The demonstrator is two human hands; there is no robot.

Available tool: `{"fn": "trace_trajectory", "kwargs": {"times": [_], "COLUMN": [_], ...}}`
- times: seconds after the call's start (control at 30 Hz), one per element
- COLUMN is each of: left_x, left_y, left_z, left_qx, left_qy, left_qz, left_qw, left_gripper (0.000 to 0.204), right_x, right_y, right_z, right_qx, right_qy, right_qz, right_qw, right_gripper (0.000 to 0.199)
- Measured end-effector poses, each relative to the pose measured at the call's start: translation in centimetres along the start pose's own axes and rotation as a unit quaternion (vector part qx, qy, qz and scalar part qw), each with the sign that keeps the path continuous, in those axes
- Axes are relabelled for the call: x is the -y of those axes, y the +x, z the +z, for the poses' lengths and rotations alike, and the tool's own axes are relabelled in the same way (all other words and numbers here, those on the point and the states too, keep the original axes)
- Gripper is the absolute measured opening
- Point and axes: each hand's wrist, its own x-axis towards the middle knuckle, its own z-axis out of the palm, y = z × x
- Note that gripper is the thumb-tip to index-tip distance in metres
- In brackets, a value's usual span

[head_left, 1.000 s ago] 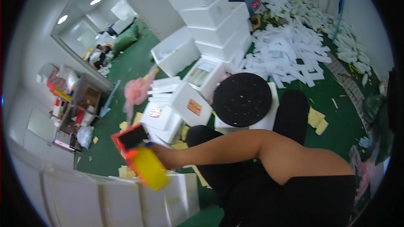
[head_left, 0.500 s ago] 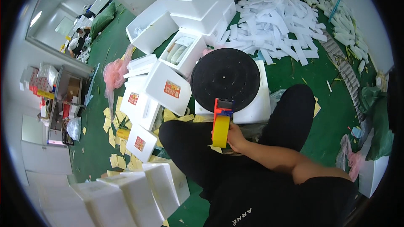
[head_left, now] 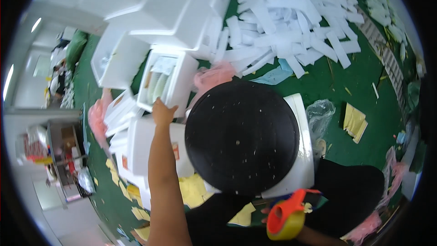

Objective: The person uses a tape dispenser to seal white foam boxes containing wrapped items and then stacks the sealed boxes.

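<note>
My left hand [head_left: 163, 110] reaches forward to an open white foam box [head_left: 182, 75], its fingers hooked over the near rim and its thumb held out to the side. Inside the box lie long pale green pieces [head_left: 158, 86] beneath a clear, whitish packet [head_left: 164, 65]. Low in the view, my right hand [head_left: 265, 213] grips a tape dispenser [head_left: 287, 214] with an orange-red frame and a yellow roll; the dispenser hides most of that hand. Between my arms sits a round black turntable [head_left: 241, 139] on a white foam block [head_left: 306, 141].
White foam boxes [head_left: 168, 4] are stacked behind. Foam lids [head_left: 139, 143] lean left of the turntable. White strips [head_left: 291, 23] are heaped at the back, beside a grey slatted strip [head_left: 380, 41]. Yellow paper sheets [head_left: 355, 122] and pink plastic bags [head_left: 214, 76] lie on the green floor.
My left arm has come into view and reached the open foam box. The tape dispenser has moved down and right, away from the turntable's front edge. The whole view has shifted closer to the turntable.
</note>
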Motion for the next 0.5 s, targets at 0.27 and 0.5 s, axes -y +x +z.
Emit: {"fn": "trace_trajectory", "kwargs": {"times": [0.27,0.5], "left_x": [-1.3,3.8], "left_y": [3.9,8.4], "left_z": [5.2,-11.5], "left_qx": [0.067,0.118], "left_qy": [0.071,-0.043], "left_qz": [-0.099,0.003], "left_qw": [0.990,0.992], "left_gripper": [0.064,0.061], "right_x": [1.7,0.7], "right_y": [0.6,2.5], "right_z": [0.7,-0.1], "right_qx": [-0.061,0.155], "right_qy": [0.050,0.167], "right_qz": [0.024,0.050], "right_qw": [0.997,0.972], "right_gripper": [0.073,0.071]}}
